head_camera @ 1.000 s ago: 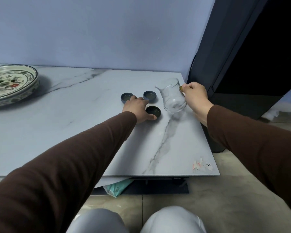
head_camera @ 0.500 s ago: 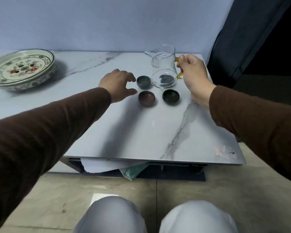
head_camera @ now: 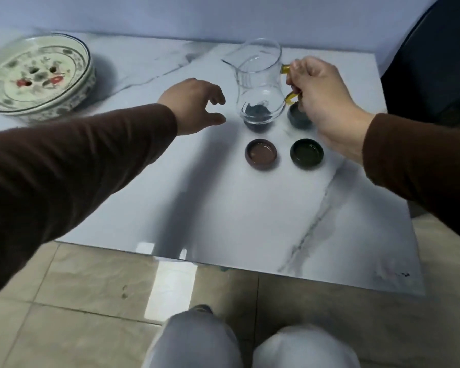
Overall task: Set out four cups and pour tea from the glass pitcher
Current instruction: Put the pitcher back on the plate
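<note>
My right hand [head_camera: 322, 99] grips the amber handle of the clear glass pitcher [head_camera: 259, 81], which is held upright just above a dark cup [head_camera: 256, 123] seen through its base. A grey-blue cup [head_camera: 298, 119] sits partly behind my right hand. In front of these stand a brown cup [head_camera: 261, 154] and a dark green cup [head_camera: 306, 153]. The cups form a square on the marble table [head_camera: 223, 208]. To the left of the pitcher hovers my left hand [head_camera: 194, 104], fingers apart and holding nothing.
A large painted ceramic dish [head_camera: 37, 75] rests at the table's far left. A dark cabinet [head_camera: 433, 62] stands beyond the right edge. The table's front edge runs above a tiled floor [head_camera: 77, 301], and my knees [head_camera: 250, 343] show at the bottom.
The pitcher has come forward and hangs over the back-left cup. My left hand has drawn away from the cups to the left. The camera has tilted downward and closer.
</note>
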`<action>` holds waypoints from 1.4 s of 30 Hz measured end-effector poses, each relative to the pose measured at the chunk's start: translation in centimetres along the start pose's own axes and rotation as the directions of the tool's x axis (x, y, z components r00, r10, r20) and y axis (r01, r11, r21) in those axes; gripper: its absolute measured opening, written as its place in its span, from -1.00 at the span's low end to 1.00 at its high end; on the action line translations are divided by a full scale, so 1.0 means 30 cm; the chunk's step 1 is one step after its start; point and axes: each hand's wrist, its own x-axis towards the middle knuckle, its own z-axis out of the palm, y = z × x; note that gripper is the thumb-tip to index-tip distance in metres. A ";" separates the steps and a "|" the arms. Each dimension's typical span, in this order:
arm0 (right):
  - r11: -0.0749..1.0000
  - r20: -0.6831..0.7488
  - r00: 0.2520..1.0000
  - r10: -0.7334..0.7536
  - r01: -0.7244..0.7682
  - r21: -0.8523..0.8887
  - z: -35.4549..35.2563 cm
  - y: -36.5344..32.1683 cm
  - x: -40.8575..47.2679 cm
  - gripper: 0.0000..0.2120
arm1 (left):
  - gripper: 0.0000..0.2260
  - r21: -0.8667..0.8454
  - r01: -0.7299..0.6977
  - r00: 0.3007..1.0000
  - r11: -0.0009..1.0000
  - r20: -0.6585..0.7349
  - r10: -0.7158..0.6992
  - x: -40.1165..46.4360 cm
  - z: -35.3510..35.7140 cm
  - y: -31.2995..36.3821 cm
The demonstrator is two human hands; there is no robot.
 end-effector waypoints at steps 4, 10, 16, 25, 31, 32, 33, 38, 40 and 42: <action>0.993 0.083 0.993 0.087 -0.093 0.071 0.013 -0.123 -0.038 -0.70 | -0.63 -0.018 0.041 0.997 0.999 0.065 -0.040 -0.078 -0.116 -0.004; 0.973 0.142 0.970 0.196 -0.211 0.098 0.001 -0.436 -0.152 -0.72 | -0.62 -0.041 0.138 0.979 0.990 0.154 -0.130 -0.304 -0.428 -0.004; 0.952 0.248 0.931 0.267 -0.295 0.085 0.099 -0.784 -0.292 -0.69 | -0.62 -0.075 0.259 0.951 0.963 0.194 -0.240 -0.558 -0.713 -0.073; 0.935 0.290 0.901 0.322 -0.350 0.048 0.423 -1.075 -0.392 -0.69 | -0.60 -0.094 0.352 0.915 0.931 0.244 -0.322 -0.788 -0.898 -0.456; 0.930 0.252 0.907 0.338 -0.363 0.057 0.607 -1.152 -0.353 -0.72 | -0.61 -0.093 0.389 0.891 0.917 0.293 -0.348 -0.788 -0.963 -0.661; 0.928 0.251 0.905 0.343 -0.367 0.057 0.630 -1.156 -0.343 -0.71 | -0.61 -0.093 0.396 0.887 0.914 0.294 -0.355 -0.780 -0.970 -0.687; 0.926 0.252 0.903 0.348 -0.373 0.056 0.657 -1.161 -0.330 -0.71 | -0.62 -0.092 0.403 0.885 0.911 0.293 -0.362 -0.770 -0.979 -0.716; 0.917 0.251 0.890 0.381 -0.398 0.021 0.802 -1.174 -0.255 -0.72 | -0.63 -0.120 0.423 0.881 0.898 0.286 -0.377 -0.722 -0.993 -0.872; 0.901 0.241 0.878 0.414 -0.432 0.026 0.875 -1.176 -0.222 -0.72 | -0.64 -0.133 0.416 0.884 0.900 0.292 -0.366 -0.702 -0.990 -0.948; 0.883 0.220 0.866 0.450 -0.467 0.033 0.946 -1.182 -0.192 -0.73 | -0.64 -0.142 0.403 0.886 0.904 0.308 -0.347 -0.685 -0.980 -1.020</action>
